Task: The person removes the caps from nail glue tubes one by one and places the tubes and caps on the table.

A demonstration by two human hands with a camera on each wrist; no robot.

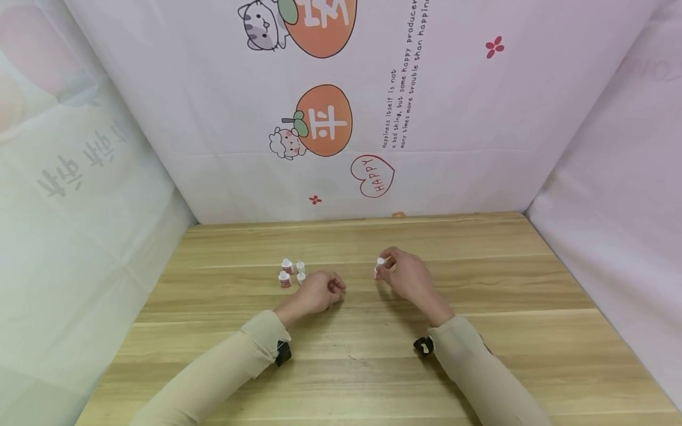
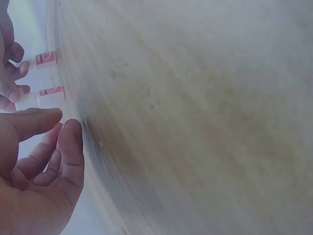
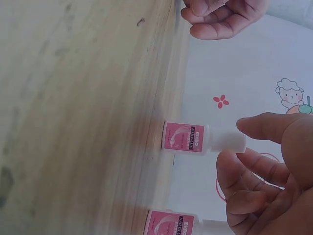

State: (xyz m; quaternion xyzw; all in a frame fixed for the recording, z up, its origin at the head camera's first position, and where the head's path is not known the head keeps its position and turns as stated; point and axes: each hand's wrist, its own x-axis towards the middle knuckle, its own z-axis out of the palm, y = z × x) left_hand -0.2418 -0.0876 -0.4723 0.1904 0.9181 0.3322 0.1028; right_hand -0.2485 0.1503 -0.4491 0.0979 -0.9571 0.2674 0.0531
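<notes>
Right hand (image 1: 410, 277): one, a bit right of the middle of the head view. Its thumb and one finger pinch a white cap (image 3: 229, 141), one on each side.
Pinched bottle (image 3: 185, 137): one, upright under that cap, in the middle of the right wrist view. It has one pink label. I cannot tell if its bottom touches the counter.
Second bottle (image 3: 171, 223): one, just beside it, at the bottom of the right wrist view, also with a pink label.
Left hand (image 1: 318, 291): one, near the middle of the head view. It holds nothing; its fingers bend loosely, thumb and pointer tips close to each other.
Small group: four, left of the middle in the head view, just beside the left hand. Two are pink-label bottles (image 1: 288, 267); two are small white things (image 1: 301, 267), too tiny to tell more.
Counter (image 1: 341, 378): one, wooden, across the bottom.
Sleeves (image 1: 213, 373): two, tan, lower left and lower right.
Back wall (image 1: 458, 118): one, white, at the top, with two orange fruits and one heart.
</notes>
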